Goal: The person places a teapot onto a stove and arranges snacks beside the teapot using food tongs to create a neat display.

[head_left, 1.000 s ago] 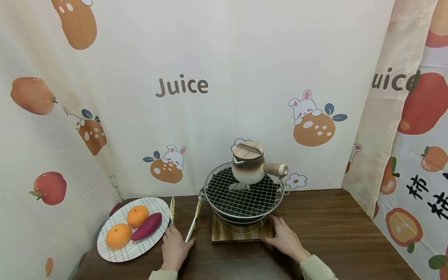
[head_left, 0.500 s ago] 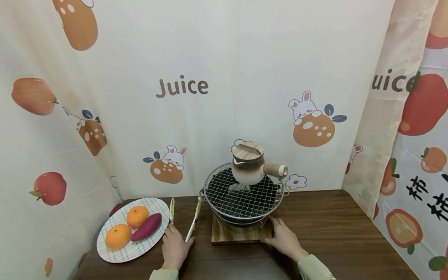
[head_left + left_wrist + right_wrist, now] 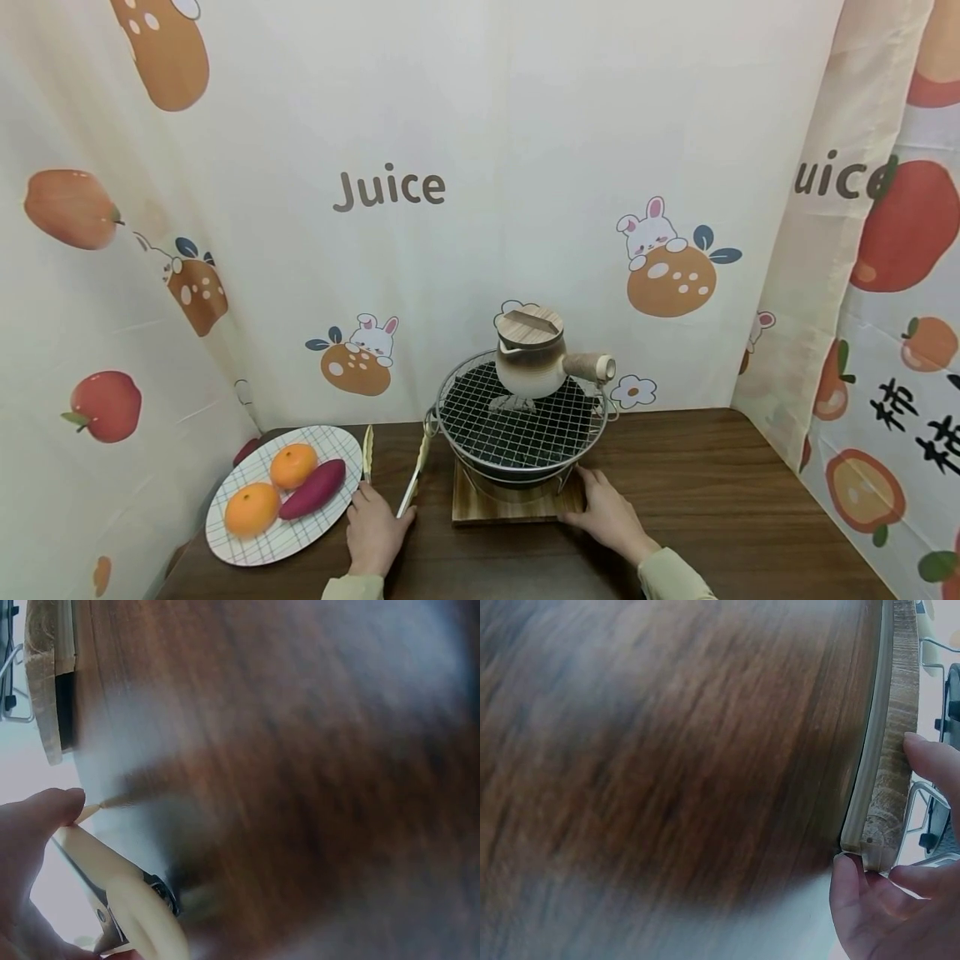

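My left hand (image 3: pixel 372 533) grips a pair of tongs (image 3: pixel 411 487) on the table, its arms spread wide with cream scalloped tips pointing away. In the left wrist view, the thumb lies against the cream-edged tongs (image 3: pixel 105 859). With thumb and fingers, my right hand (image 3: pixel 609 517) holds the front right corner of a square wooden board (image 3: pixel 480 510); the right wrist view shows the board's thick edge (image 3: pixel 896 772) between them. A round black grill with a wire grate (image 3: pixel 517 437) stands on this board. Toward the grate's back sits a brown-and-cream teapot (image 3: pixel 531 371) with a wooden lid and a side handle.
Left of the tongs, an oval checked plate (image 3: pixel 330 437) carries two oranges (image 3: pixel 252 508) and a purple sweet potato (image 3: pixel 313 489). A dark red thing (image 3: pixel 246 450) shows partly behind it. Printed curtains (image 3: pixel 480 250) close off the back and sides of the brown table (image 3: pixel 720 492).
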`<action>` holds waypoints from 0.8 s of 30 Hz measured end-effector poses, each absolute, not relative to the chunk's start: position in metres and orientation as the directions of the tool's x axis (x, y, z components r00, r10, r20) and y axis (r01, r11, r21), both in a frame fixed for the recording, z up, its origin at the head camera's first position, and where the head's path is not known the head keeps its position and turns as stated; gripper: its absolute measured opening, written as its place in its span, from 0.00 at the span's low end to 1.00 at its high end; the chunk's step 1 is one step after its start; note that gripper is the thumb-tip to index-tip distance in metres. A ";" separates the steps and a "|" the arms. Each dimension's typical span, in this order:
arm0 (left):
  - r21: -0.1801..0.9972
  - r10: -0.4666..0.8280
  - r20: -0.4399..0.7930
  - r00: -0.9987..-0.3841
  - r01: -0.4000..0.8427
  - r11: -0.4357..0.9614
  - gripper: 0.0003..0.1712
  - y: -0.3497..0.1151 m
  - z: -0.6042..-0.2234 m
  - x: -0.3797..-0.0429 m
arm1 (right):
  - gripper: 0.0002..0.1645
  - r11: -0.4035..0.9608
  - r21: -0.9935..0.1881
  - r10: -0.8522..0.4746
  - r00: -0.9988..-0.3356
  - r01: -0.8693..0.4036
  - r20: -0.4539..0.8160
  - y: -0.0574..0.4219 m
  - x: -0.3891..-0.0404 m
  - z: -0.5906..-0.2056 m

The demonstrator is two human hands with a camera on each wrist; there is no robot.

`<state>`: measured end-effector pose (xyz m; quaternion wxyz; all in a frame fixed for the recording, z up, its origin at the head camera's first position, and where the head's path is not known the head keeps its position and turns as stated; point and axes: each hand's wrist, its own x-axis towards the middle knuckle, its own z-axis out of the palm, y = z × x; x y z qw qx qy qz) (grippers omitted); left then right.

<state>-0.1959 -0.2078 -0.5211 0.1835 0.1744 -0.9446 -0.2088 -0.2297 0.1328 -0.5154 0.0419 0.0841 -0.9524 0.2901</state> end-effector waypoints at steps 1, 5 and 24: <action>0.458 -0.409 0.271 -0.871 -0.256 0.851 0.58 -0.208 -0.521 -0.196 | 0.53 0.817 -0.547 -0.135 -0.983 -0.184 0.128 0.132 -0.230 -0.515; 0.463 -0.425 0.266 -0.865 -0.272 0.844 0.56 -0.209 -0.521 -0.195 | 0.53 0.813 -0.552 -0.138 -0.982 -0.185 0.127 0.131 -0.230 -0.516; 0.513 -0.404 0.311 -0.860 -0.206 0.833 0.46 -0.222 -0.519 -0.186 | 0.54 0.810 -0.558 -0.147 -0.984 -0.180 0.103 0.135 -0.232 -0.518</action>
